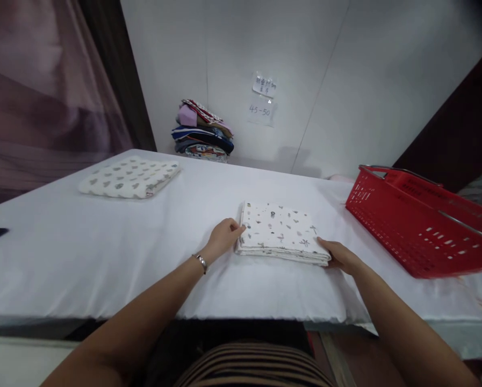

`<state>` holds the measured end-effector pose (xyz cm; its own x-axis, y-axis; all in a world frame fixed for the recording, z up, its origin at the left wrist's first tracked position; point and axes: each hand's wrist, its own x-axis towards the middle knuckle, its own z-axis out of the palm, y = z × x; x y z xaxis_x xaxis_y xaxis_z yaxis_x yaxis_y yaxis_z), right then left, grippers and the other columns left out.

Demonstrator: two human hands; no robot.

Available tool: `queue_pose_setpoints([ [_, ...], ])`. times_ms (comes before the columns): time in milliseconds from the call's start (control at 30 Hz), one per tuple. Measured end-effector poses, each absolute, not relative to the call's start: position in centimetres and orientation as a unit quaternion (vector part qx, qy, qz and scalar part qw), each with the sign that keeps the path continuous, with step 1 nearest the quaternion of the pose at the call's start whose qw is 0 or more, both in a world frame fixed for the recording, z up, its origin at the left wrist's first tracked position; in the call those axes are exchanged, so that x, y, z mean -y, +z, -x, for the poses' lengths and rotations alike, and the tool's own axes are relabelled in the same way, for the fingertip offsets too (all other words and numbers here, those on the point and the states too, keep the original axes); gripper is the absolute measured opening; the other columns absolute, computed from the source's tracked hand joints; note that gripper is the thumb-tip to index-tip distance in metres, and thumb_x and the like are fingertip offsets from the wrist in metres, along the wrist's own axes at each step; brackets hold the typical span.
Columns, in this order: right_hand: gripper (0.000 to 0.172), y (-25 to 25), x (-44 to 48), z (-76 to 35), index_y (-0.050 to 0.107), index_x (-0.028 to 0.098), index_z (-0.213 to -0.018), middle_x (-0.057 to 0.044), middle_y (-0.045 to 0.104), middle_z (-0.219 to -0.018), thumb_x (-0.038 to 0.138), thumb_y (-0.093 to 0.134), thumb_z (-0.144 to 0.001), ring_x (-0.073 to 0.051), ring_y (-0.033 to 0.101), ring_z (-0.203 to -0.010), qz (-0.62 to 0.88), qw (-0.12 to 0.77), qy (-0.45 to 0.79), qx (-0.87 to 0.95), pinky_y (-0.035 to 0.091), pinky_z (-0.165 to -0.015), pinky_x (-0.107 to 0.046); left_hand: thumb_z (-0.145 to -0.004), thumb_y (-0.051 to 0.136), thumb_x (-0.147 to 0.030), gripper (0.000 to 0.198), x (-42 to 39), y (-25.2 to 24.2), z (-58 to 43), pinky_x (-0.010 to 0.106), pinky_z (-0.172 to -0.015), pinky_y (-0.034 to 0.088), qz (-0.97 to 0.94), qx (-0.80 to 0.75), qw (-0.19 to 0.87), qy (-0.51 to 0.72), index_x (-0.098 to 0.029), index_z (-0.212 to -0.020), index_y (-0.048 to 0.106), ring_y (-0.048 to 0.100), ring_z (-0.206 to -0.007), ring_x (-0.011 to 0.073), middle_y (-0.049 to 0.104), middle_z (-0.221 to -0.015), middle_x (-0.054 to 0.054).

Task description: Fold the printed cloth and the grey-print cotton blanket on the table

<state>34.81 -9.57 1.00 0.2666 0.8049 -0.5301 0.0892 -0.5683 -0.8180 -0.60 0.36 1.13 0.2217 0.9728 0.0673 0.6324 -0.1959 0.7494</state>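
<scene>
Fingers (239, 229) of our left hand (222, 235), head view, curl nearly closed, pinching the L edge of the folded white cloth w/ small printed motifs (279, 228); our right hand (343, 256) grips its near R corner, thumb on top, other fingers mostly hidden. It's flat on the white fabric-covered table (144, 258), btwn both hands. To keep layers aligned, we'd best hold evenly, w/o tugging the top ply.

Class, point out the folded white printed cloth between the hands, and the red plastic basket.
Folded white printed cloth (281, 228), head view: middle of its top face.
Red plastic basket (405, 217), head view: its side wall.
</scene>
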Motion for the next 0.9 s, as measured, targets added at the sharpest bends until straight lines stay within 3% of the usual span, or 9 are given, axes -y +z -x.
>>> queue_pose_setpoints([
  [167,0.042,0.5,9.2,-34.9,0.060,0.014,-0.082,-0.005,0.060,-0.061,0.056,0.059,-0.077,-0.014,0.054,-0.050,0.726,0.344,0.509,0.311,0.047,-0.043,-0.025,-0.073,0.056,-0.053,0.037,1.9,1.3,0.9,0.027,-0.058,0.035,-0.738,-0.547,0.300,0.259,-0.019,-0.059,0.052,0.051,-0.065,0.0145,0.060,-0.076,0.003],
  [267,0.043,0.5,9.2,-34.8,0.060,0.015,-0.083,-0.005,0.060,-0.062,0.058,0.059,-0.076,-0.014,0.054,-0.050,0.732,0.342,0.498,0.316,0.047,-0.044,-0.025,-0.069,0.060,-0.053,0.037,2.0,1.1,0.5,0.027,-0.054,0.033,-0.727,-0.563,0.322,0.226,-0.019,-0.058,0.053,0.051,-0.062,0.0144,0.061,-0.074,0.004],
  [467,0.043,0.3,9.2,-34.9,0.059,0.016,-0.083,-0.003,0.059,-0.063,0.058,0.060,-0.075,-0.013,0.053,-0.052,0.729,0.337,0.502,0.322,0.047,-0.045,-0.024,-0.069,0.058,-0.036,0.020,1.3,1.5,0.3,0.025,-0.051,0.032,-0.694,-0.566,0.388,0.218,-0.018,-0.060,0.053,0.049,-0.056,0.0124,0.056,-0.060,0.000],
  [700,0.044,0.7,9.0,-34.7,0.058,0.016,-0.079,0.000,0.056,-0.057,0.058,0.063,-0.072,-0.011,0.050,-0.048,0.736,0.316,0.504,0.324,0.044,-0.044,-0.023,-0.066,0.058,-0.038,0.024,1.1,0.6,1.5,0.025,-0.049,0.029,-0.683,-0.584,0.402,0.175,-0.018,-0.058,0.050,0.047,-0.054,0.0119,0.054,-0.059,0.000],
  [800,0.045,0.9,8.8,-34.7,0.059,0.015,-0.079,0.000,0.055,-0.055,0.059,0.064,-0.071,-0.011,0.050,-0.048,0.739,0.294,0.510,0.327,0.044,-0.043,-0.023,-0.068,0.057,-0.042,0.024,1.0,0.4,1.5,0.026,-0.052,0.033,-0.704,-0.585,0.369,0.162,-0.018,-0.067,0.055,0.052,-0.061,0.0147,0.060,-0.068,0.002],
  [900,0.040,0.9,8.6,-34.7,0.058,0.015,-0.074,0.001,0.055,-0.053,0.055,0.065,-0.072,-0.010,0.048,-0.045,0.735,0.289,0.517,0.328,0.040,-0.040,-0.021,-0.068,0.059,-0.042,0.034,0.7,0.6,1.3,0.026,-0.060,0.038,-0.704,-0.585,0.370,0.163,-0.018,-0.092,0.058,0.058,-0.075,0.0182,0.065,-0.089,0.005],
])
